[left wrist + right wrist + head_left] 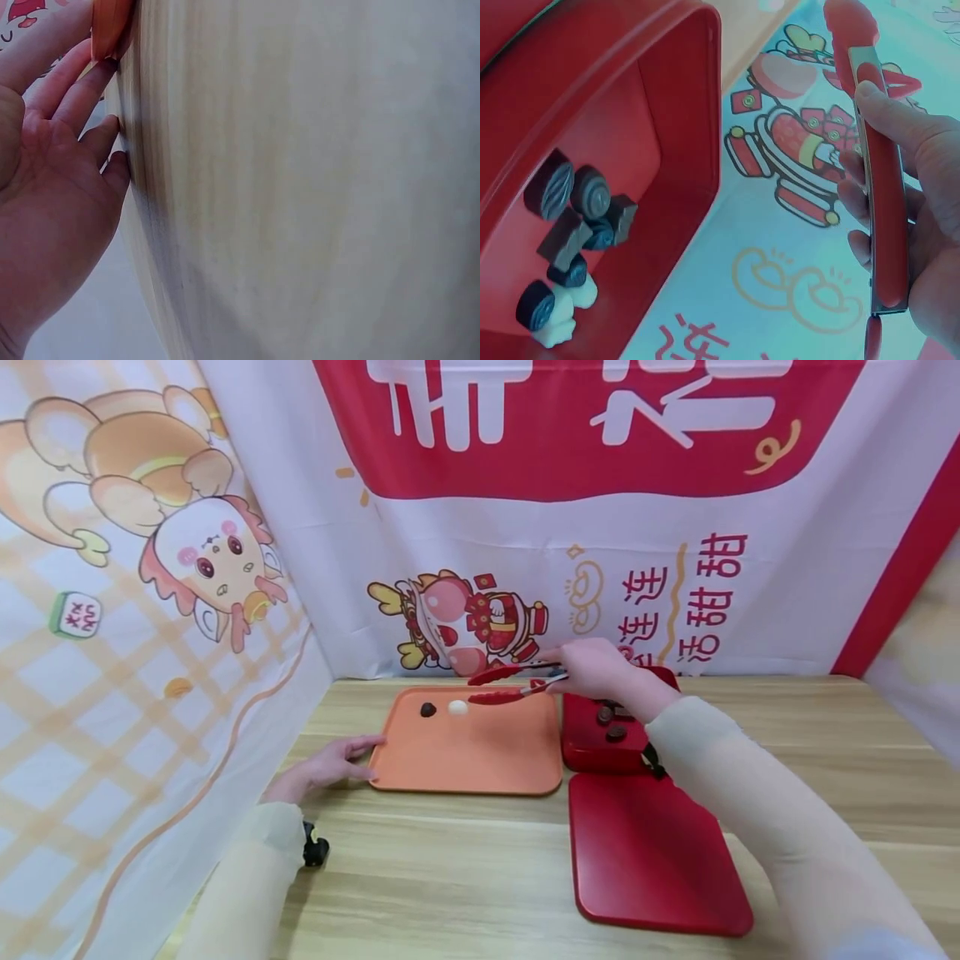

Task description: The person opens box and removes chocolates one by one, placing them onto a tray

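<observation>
The right hand [596,670] grips red-tipped tongs [491,697], its thumb laid along one handle and its fingers curled about the other side. To the left of these fingers, the tips stand apart with nothing visible between them. Just beside the lower tip, as seen from the head, lies a white chocolate piece [457,707]; a dark chocolate piece [428,710] sits farther left. Both rest on the orange tray [480,752], at its far side; how high the tips are above it, I cannot tell. The left hand [335,762] has its fingers extended, touching the tray's left edge without curling round it.

Below the right fingers and nearer the person is an uncovered red box [600,756], with assorted chocolates [591,191] bunched inside. The red lid [652,852] lies nearer still, flat on the wooden surface [435,868].

In my judgement, good tong work here calls for the left fingers to steady the tray lightly, while the right fingers keep the tips level and squeeze gently, since small rounded pieces may roll or slip. The forearm passes above the box, so raising it helps clear the rim.
</observation>
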Demonstrator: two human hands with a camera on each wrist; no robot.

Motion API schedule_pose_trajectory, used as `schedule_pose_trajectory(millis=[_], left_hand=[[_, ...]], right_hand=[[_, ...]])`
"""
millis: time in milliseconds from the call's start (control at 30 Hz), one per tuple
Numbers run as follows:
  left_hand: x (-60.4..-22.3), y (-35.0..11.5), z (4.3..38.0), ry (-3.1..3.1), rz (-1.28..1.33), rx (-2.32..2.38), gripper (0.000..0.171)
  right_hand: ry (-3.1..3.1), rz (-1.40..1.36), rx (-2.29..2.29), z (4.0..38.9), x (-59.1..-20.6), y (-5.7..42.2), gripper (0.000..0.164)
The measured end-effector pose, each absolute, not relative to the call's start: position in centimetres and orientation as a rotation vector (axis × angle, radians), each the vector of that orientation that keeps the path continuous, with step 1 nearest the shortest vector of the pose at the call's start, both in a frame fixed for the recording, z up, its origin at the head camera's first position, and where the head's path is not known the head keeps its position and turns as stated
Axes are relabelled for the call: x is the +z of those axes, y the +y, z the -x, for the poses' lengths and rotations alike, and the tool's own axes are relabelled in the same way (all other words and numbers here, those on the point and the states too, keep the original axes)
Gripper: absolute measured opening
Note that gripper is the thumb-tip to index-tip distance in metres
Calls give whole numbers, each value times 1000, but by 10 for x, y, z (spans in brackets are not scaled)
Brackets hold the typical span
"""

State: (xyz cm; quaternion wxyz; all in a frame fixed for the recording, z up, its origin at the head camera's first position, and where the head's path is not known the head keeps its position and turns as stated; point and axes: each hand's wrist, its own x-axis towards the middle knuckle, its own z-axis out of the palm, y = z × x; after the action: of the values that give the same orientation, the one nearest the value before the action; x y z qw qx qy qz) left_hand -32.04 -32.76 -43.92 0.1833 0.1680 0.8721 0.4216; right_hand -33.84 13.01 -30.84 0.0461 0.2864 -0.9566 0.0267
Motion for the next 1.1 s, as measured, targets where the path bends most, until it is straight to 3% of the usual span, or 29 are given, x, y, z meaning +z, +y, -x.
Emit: schedule_pose_trajectory(millis=[733, 1100], left_hand=[[-437, -326, 319, 2435, -456, 1199, 75], [-441, -326, 320, 2436, -463, 1194, 75]], right_hand=[[-2991, -840, 371, 312, -280, 225, 63], [-2981, -769, 430, 301, -288, 268, 71]])
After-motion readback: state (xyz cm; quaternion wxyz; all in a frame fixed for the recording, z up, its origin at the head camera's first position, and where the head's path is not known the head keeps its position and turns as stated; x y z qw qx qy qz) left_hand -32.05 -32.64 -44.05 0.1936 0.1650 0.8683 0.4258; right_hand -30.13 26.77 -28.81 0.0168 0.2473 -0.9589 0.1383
